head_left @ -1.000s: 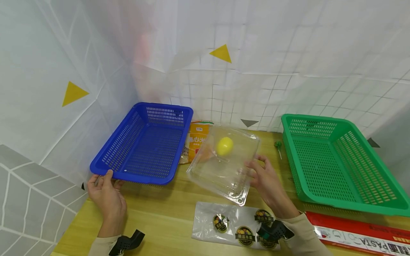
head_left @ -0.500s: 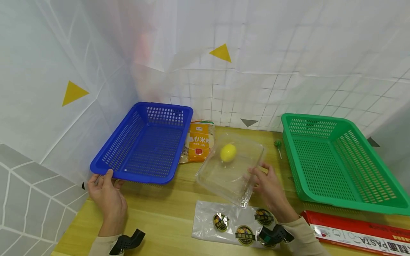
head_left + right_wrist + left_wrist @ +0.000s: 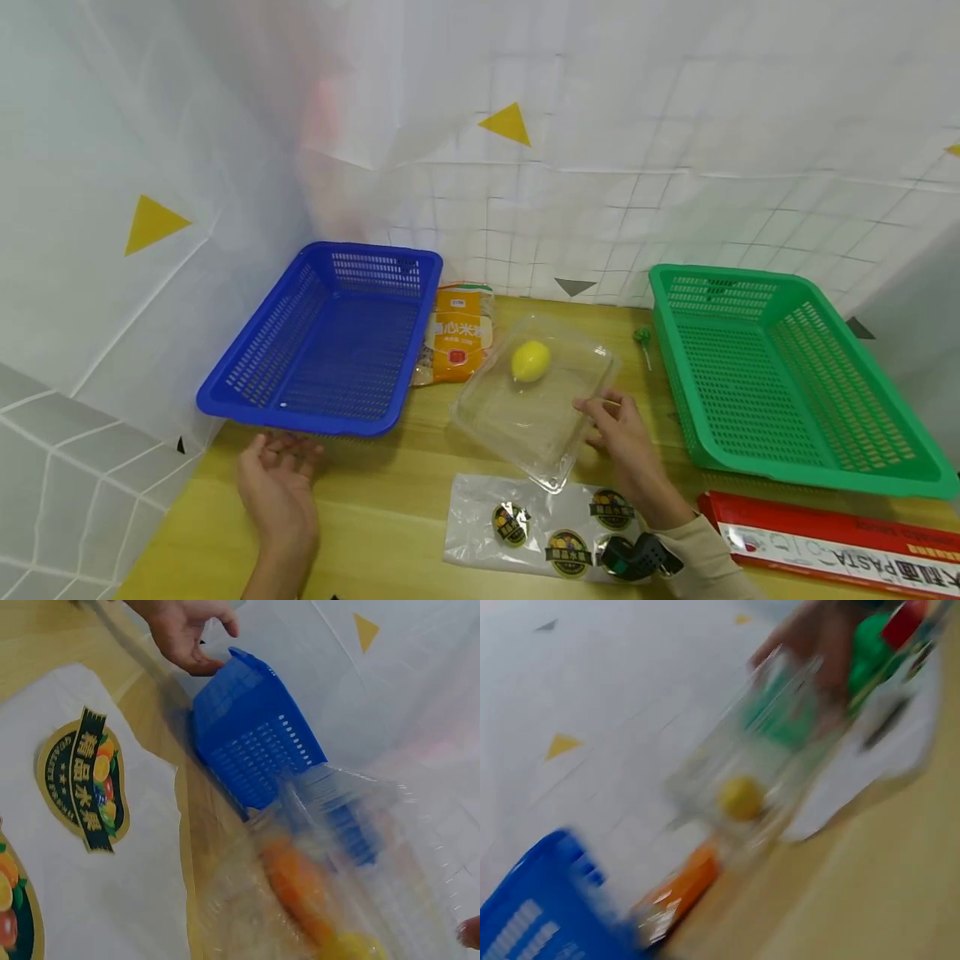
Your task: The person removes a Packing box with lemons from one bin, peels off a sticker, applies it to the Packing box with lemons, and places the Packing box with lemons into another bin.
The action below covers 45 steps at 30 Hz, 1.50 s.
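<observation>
My right hand (image 3: 624, 446) pinches the right edge of a clear plastic container (image 3: 517, 425), which sits tilted in the middle of the table. A lemon (image 3: 531, 361) lies inside it, toward the back. Just below the front rim of the blue basket (image 3: 330, 421) is my left hand (image 3: 281, 496), palm up, fingers loosely bent and holding nothing. In the right wrist view the left hand (image 3: 187, 630) stands beside the basket's corner, thumb spread away. The left wrist view is blurred; it shows the container (image 3: 705, 769) and lemon (image 3: 741, 798).
An orange food packet (image 3: 459, 333) lies between basket and container. To the right stand a green basket (image 3: 693, 400) and a green lollipop (image 3: 642, 337). In front lie a clear bag with round stickers (image 3: 472, 517) and a red pasta box (image 3: 817, 529). White sheeting (image 3: 600, 125) hangs behind.
My left hand has let go of the blue basket's rim and moved right and down. The right hand has shifted the container with the lemon slightly nearer, uncovering more of the packet.
</observation>
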### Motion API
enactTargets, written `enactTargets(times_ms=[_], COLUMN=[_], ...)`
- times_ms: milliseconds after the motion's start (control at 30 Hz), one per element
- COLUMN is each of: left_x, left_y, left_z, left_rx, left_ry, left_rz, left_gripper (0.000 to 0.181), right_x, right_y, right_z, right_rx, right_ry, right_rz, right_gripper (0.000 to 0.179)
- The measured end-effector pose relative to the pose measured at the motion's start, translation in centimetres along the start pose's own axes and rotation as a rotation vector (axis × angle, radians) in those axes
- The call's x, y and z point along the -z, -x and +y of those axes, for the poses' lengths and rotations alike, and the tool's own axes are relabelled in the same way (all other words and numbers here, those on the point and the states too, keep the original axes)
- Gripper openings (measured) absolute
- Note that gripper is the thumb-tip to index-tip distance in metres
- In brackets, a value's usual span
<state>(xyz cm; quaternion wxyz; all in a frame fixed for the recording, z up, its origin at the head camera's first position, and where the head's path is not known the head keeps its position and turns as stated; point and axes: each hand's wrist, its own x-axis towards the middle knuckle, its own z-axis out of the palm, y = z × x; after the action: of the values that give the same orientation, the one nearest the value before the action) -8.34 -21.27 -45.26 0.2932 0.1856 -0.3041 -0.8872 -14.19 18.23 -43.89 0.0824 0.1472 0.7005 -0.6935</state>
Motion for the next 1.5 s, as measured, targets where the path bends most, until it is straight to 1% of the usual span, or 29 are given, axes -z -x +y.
enactTargets(times_ms=[67,100,133,167,233,300,367,400,467,533,633,767,900,1000,1067,1133,1333,1433,1500], left_x=[0.1,0.1,0.0,-0.1,-0.6,-1.4,-2.3,-2.8,-3.7,-4.3,-4.9,-5.4,-5.8,-6.0,-6.2,-6.4,-7.1,-7.4,-7.5], left_y=[2.2,3.3,4.2,5.1,6.5,7.4,7.9,8.1,8.1,8.1,8.1,8.1,8.0,7.6,7.3,7.0,6.0,5.4,5.1], left_z=[-0.8,-1.3,-1.7,-2.1,-2.9,-3.6,-4.4,-4.8,-5.5,-6.0,-6.6,-7.2,-7.7,-7.9,-8.1,-8.2,-8.9,-9.2,-9.3], left_rx=[0.084,0.114,0.140,0.166,0.230,0.304,0.365,0.384,0.417,0.427,0.442,0.438,0.422,0.395,0.374,0.350,0.282,0.241,0.219], left_ry=[-0.068,-0.122,-0.190,-0.267,-0.411,-0.537,-0.622,-0.652,-0.682,-0.689,-0.680,-0.678,-0.687,-0.710,-0.736,-0.761,-0.839,-0.895,-0.913], left_rz=[-0.033,-0.067,-0.115,-0.178,-0.326,-0.492,-0.638,-0.691,-0.764,-0.800,-0.818,-0.832,-0.854,-0.872,-0.882,-0.895,-0.953,-0.963,-0.962], left_gripper=[0.020,0.020,0.019,0.019,0.016,0.021,0.033,0.038,0.046,0.052,0.060,0.068,0.072,0.072,0.072,0.071,0.069,0.070,0.069], right_x=[0.3,0.5,0.7,0.9,1.3,1.7,1.9,2.0,2.2,2.3,2.5,2.9,3.5,3.7,3.7,3.7,3.8,3.7,3.6], right_y=[0.1,0.2,0.1,0.0,-0.6,-1.5,-2.6,-3.2,-4.1,-4.8,-5.0,-4.1,-2.8,-1.7,-0.9,-0.2,1.1,1.7,2.0], right_z=[-0.4,-0.6,-1.0,-1.3,-2.1,-2.8,-3.3,-3.4,-3.5,-3.3,-3.0,-2.4,-1.6,-1.0,-0.6,-0.3,0.4,0.6,0.8], right_rx=[0.018,0.033,0.050,0.073,0.130,0.185,0.228,0.243,0.255,0.248,0.221,0.213,0.233,0.226,0.207,0.196,0.186,0.180,0.173], right_ry=[0.021,0.031,0.042,0.048,0.066,0.089,0.118,0.136,0.160,0.177,0.188,0.235,0.303,0.334,0.350,0.346,0.356,0.352,0.343], right_rz=[0.020,0.031,0.044,0.061,0.087,0.079,0.055,0.035,-0.001,-0.016,-0.009,0.019,0.052,0.078,0.089,0.097,0.106,0.105,0.104], right_gripper=[0.076,0.078,0.079,0.080,0.083,0.083,0.081,0.078,0.071,0.064,0.056,0.056,0.060,0.063,0.065,0.067,0.075,0.080,0.081])
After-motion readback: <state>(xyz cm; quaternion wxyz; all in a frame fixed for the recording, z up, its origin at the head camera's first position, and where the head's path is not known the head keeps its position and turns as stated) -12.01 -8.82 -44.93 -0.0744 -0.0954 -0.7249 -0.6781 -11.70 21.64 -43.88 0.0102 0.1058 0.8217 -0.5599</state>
